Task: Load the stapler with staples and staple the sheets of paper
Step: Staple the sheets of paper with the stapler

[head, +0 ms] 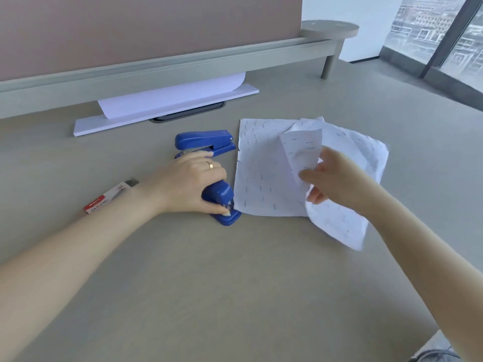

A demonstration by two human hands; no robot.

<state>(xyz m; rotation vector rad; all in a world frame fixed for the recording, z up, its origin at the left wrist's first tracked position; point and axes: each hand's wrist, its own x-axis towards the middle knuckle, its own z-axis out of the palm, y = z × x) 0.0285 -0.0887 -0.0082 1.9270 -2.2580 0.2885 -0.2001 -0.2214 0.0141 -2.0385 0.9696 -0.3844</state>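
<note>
Head view: grey desk (209, 283), both bare forearms reaching in.
Left hand (190, 184): clamped over the near blue plastic stapler (222, 202), hiding most of its body; only the front end shows.
Second blue stapler (206, 142): lying just behind that hand, rear end partly covered.
Right hand (332, 181): fingers pinched on a lifted, blurred corner of the white stapled paper sheets (264, 173).
Red-and-white staple box (109, 198): partly behind the left wrist, print unreadable.
</note>
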